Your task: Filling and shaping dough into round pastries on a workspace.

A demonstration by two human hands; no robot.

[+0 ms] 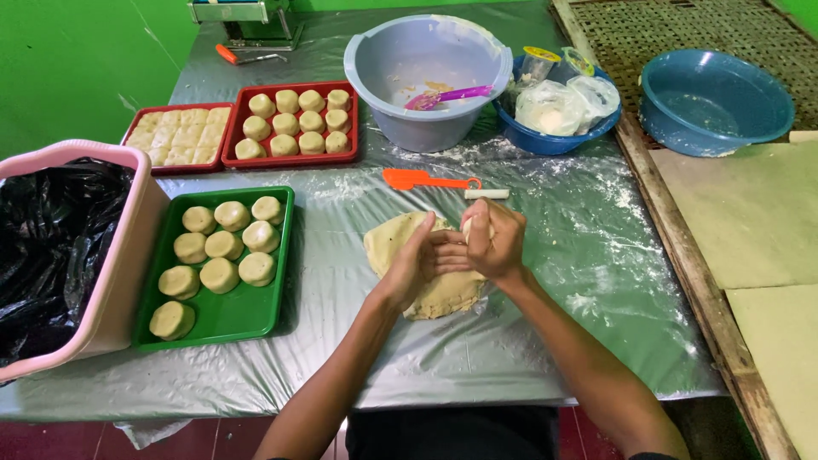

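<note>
- Pale dough piece (468,227) sits pinched in the right hand (494,241); the left hand (415,260) cups against it, fingers closed round.
- Both hands hover directly over the dough slab (400,241) on the table (545,341).
- Leftward, a green tray (256,319) holds nine dough rounds (220,275).
- Beyond, a grey bowl (383,64) contains a purple scraper (452,95).

Floured table (545,255) lies open at three o'clock of the hands; green tray (277,255) blocks nine o'clock, orange scraper (417,180) and grey basin (426,85) twelve.
</note>
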